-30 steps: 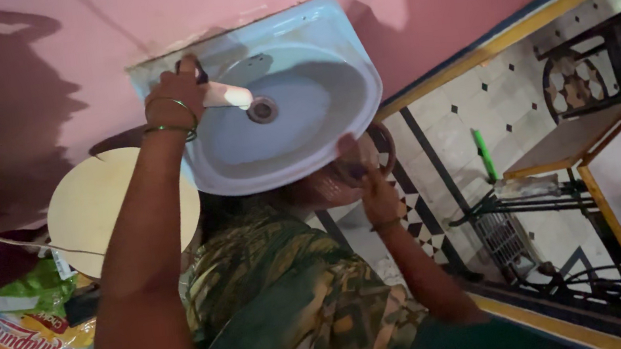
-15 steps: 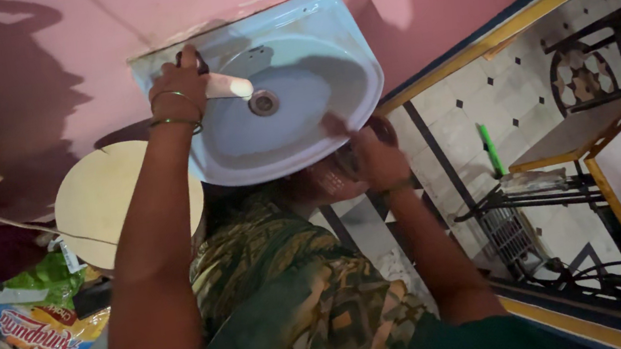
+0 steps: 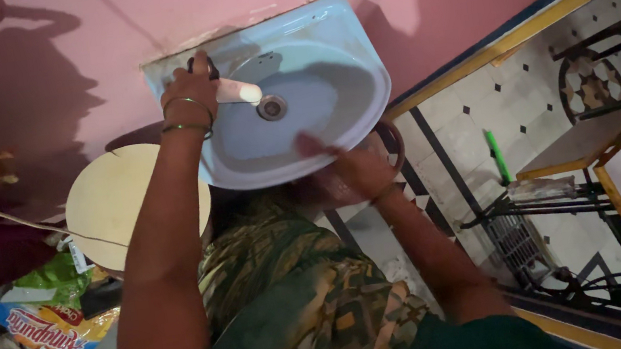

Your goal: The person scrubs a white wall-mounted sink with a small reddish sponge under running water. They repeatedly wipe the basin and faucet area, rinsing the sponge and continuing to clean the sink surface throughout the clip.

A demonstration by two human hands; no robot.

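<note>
Washbasin (image 3: 327,60), pale blue and fixed to the pink wall (image 3: 108,33), has its white tap (image 3: 237,92) at the back rim. The left hand (image 3: 191,86) has a closed grip on the tap, as it did half a second ago. The right hand (image 3: 341,164) has since risen from below the front rim; its fingertips (image 3: 305,145) now reach over into the bowl, while a reddish vessel (image 3: 328,188) sits under that hand, though whether it is gripped I cannot tell. A round pale board (image 3: 103,206) leans beside the basin.
</note>
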